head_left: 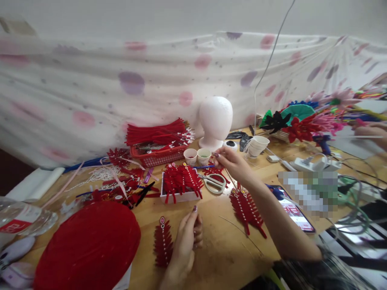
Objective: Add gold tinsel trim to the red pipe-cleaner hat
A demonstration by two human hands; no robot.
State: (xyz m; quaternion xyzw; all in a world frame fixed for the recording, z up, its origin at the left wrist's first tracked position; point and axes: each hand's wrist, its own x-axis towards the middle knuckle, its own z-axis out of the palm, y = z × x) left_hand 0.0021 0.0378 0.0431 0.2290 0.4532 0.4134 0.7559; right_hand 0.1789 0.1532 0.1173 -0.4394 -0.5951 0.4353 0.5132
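Observation:
My left hand (188, 237) is closed low over the table, thumb laid on the curled fingers; anything in its pinch is too small to make out. Just left of it lies a red leaf-shaped piece (163, 245) with a line of pearls and a round ornament on top. Farther out, my right hand (229, 160) reaches beside two small cups (204, 156), fingertips pinched together. What they hold, if anything, cannot be made out. Under the right forearm are more red pearl-lined pieces (246, 209). White-handled scissors (215, 184) lie beside a white box (180, 196) filled with similar red pieces.
A red basket (157, 158) of red stems and a white foam head (215, 121) stand at the back. A large red round object (90, 245) fills the front left. Right are a phone (294, 211), power strip (316, 163), cables and another person's hand (371, 133).

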